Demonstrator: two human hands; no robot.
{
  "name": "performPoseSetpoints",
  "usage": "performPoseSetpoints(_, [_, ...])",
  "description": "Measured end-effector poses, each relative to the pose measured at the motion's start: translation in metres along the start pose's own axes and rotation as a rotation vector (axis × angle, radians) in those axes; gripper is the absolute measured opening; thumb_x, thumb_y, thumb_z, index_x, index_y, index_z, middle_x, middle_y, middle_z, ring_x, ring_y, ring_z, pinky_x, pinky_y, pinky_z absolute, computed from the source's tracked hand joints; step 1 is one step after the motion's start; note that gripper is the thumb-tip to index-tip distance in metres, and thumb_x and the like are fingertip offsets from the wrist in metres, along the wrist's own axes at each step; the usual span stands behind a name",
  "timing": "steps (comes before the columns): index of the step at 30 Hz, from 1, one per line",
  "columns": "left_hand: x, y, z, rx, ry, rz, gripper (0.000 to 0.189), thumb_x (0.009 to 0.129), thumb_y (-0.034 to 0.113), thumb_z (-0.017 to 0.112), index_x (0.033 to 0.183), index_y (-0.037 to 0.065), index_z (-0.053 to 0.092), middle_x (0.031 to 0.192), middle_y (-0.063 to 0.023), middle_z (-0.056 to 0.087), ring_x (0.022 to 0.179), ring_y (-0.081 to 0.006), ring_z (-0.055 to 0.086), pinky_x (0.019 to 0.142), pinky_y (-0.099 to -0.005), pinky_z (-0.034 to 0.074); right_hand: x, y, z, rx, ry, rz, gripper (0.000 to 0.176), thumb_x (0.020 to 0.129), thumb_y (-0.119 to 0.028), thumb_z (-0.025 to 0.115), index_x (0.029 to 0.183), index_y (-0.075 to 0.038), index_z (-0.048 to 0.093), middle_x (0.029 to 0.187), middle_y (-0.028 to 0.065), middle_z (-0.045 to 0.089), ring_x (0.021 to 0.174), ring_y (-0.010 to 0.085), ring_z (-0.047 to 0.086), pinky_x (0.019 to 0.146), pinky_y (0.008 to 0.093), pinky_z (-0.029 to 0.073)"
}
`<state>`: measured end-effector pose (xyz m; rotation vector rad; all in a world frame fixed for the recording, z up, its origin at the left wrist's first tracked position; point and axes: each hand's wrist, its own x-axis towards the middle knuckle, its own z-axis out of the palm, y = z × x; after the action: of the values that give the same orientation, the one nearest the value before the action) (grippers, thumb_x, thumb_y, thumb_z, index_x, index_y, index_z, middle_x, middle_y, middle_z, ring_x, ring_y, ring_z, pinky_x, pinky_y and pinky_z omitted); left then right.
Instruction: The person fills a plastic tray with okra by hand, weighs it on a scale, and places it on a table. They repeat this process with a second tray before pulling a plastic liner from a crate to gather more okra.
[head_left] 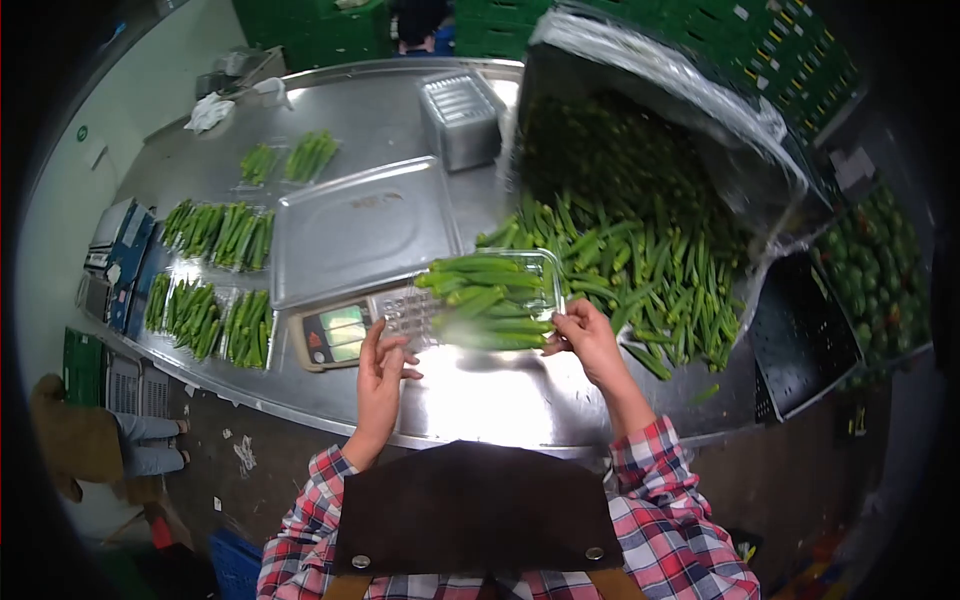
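Observation:
A clear plastic tray (553, 268) filled with green okra (485, 290) is tilted slightly above the steel table's front part. My right hand (592, 348) grips the tray's right edge between thumb and fingers. To the left of the tray, my left hand (380, 378) has its fingers apart and holds nothing. It is close to the keypad of a weighing scale (335, 335), whose display is lit green. Behind the keypad lies the scale's wide metal pan (365, 232). A heap of loose okra (660, 285) spills from a big lined crate on the right.
Several filled okra trays (215, 235) stand on the table's left side. A stack of clear trays (460, 118) is at the back. A black crate (810, 335) stands at the right, beside a crate of green produce (872, 285). Another person (90, 430) is at the lower left.

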<state>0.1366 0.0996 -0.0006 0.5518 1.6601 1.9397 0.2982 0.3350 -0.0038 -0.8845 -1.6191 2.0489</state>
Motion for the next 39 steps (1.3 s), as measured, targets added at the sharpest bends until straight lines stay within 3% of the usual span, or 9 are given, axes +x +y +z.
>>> performPoseSetpoints(6, [-0.022, -0.042, -0.066, 0.009, -0.074, -0.234, 0.036, 0.091, 0.011, 0.046, 0.123, -0.002, 0.040, 0.093, -0.0102, 0.057, 0.075, -0.0109, 0.055, 0.067, -0.0240, 0.050, 0.085, 0.002, 0.083, -0.049, -0.041, -0.039, 0.018, 0.089, -0.010, 0.050, 0.097, 0.005, 0.044, 0.082, 0.0151, 0.059, 0.066, 0.0183, 0.061, 0.055, 0.0287, 0.054])
performPoseSetpoints(8, [-0.031, -0.046, -0.072, -0.013, -0.071, -0.330, 0.033, 0.090, 0.010, 0.046, 0.121, -0.002, 0.042, 0.091, -0.0102, 0.057, 0.074, -0.0107, 0.055, 0.066, -0.0236, 0.049, 0.099, 0.013, 0.094, -0.136, -0.016, -0.062, 0.025, 0.090, -0.017, 0.050, 0.101, 0.004, 0.045, 0.085, 0.0143, 0.059, 0.066, 0.0168, 0.061, 0.052, 0.0266, 0.052])
performPoseSetpoints(12, [-0.040, -0.056, -0.077, -0.023, -0.057, -0.433, 0.031, 0.090, 0.011, 0.047, 0.117, -0.002, 0.045, 0.090, -0.0097, 0.058, 0.073, -0.0105, 0.055, 0.065, -0.0227, 0.048, 0.095, 0.014, 0.079, -0.207, 0.060, 0.027, 0.038, 0.090, -0.032, 0.048, 0.109, 0.001, 0.045, 0.087, 0.0116, 0.059, 0.062, 0.0142, 0.059, 0.050, 0.0246, 0.049])
performPoseSetpoints(15, [-0.042, -0.061, -0.071, -0.095, -0.069, -0.527, 0.031, 0.089, 0.014, 0.049, 0.117, -0.001, 0.047, 0.091, -0.0091, 0.058, 0.074, -0.0106, 0.055, 0.065, -0.0225, 0.047, 0.082, 0.018, 0.058, -0.193, 0.079, 0.073, 0.034, 0.090, -0.029, 0.049, 0.107, 0.000, 0.047, 0.086, 0.0110, 0.059, 0.061, 0.0137, 0.058, 0.049, 0.0248, 0.048])
performPoseSetpoints(26, [-0.037, -0.068, -0.070, 0.077, -0.328, -0.515, 0.038, 0.089, 0.023, 0.050, 0.119, 0.001, 0.047, 0.093, -0.0057, 0.058, 0.079, -0.0106, 0.054, 0.068, -0.0229, 0.045, 0.057, 0.019, 0.050, -0.161, 0.103, 0.073, 0.037, 0.091, -0.029, 0.047, 0.109, 0.003, 0.044, 0.086, 0.0131, 0.058, 0.060, 0.0153, 0.059, 0.050, 0.0256, 0.051])
performPoseSetpoints(34, [-0.039, -0.072, -0.090, 0.036, -0.285, -0.521, 0.037, 0.089, 0.022, 0.050, 0.118, 0.001, 0.047, 0.094, -0.0063, 0.059, 0.078, -0.0109, 0.055, 0.068, -0.0227, 0.046, 0.072, 0.013, 0.091, -0.114, 0.115, 0.077, 0.034, 0.091, -0.032, 0.048, 0.103, -0.001, 0.044, 0.084, 0.0124, 0.057, 0.057, 0.0151, 0.058, 0.047, 0.0253, 0.049])
performPoseSetpoints(35, [-0.039, -0.073, -0.092, 0.025, -0.284, -0.504, 0.037, 0.089, 0.022, 0.050, 0.118, 0.001, 0.048, 0.094, -0.0066, 0.059, 0.077, -0.0110, 0.055, 0.068, -0.0228, 0.046, 0.072, 0.008, 0.097, -0.096, 0.145, 0.103, 0.030, 0.090, -0.028, 0.050, 0.100, 0.000, 0.047, 0.085, 0.0104, 0.057, 0.060, 0.0156, 0.057, 0.052, 0.0259, 0.049])
performPoseSetpoints(38, [-0.036, -0.063, -0.094, 0.058, -0.240, -0.573, 0.036, 0.089, 0.022, 0.050, 0.118, 0.001, 0.048, 0.093, -0.0075, 0.059, 0.077, -0.0113, 0.056, 0.069, -0.0231, 0.047, 0.075, 0.010, 0.104, -0.649, 0.273, -0.471, 0.024, 0.085, -0.019, 0.058, 0.095, 0.002, 0.051, 0.081, 0.0089, 0.055, 0.065, 0.0150, 0.055, 0.056, 0.0284, 0.046])
performPoseSetpoints(39, [-0.037, -0.066, -0.096, 0.030, -0.227, -0.573, 0.036, 0.088, 0.021, 0.051, 0.117, 0.001, 0.048, 0.093, -0.0084, 0.059, 0.077, -0.0116, 0.056, 0.069, -0.0237, 0.047, 0.067, -0.009, 0.116, -0.805, 0.266, -0.642, 0.016, 0.078, -0.011, 0.063, 0.087, 0.000, 0.055, 0.080, 0.0097, 0.052, 0.071, 0.0188, 0.053, 0.063, 0.0311, 0.043])
